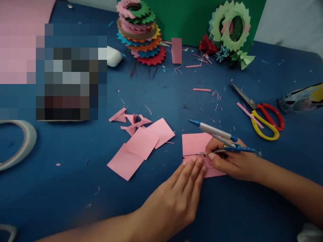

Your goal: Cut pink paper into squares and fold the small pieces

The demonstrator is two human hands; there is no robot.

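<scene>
A pink square of paper (193, 141) lies on the blue table. My left hand (178, 193) rests flat on it, fingers stretched out and close together, over what looks like a clear ruler (186, 158) with dark marks. My right hand (233, 163) is closed around a drawing compass (233, 148), which appears to carry a silver-and-blue pen (214, 130). Its metal point touches down near the ruler's upper edge, by my left fingertips. To the left lie several overlapping pink squares (142, 143) and some folded pink pieces (132, 122).
Scissors (262, 112) with red and yellow handles lie at the right, a pink strip across them. Stacked paper rings (141, 33) and a green paper wreath (229, 27) stand at the back. A tape roll (31, 137) sits at the left. Paper scraps are scattered about.
</scene>
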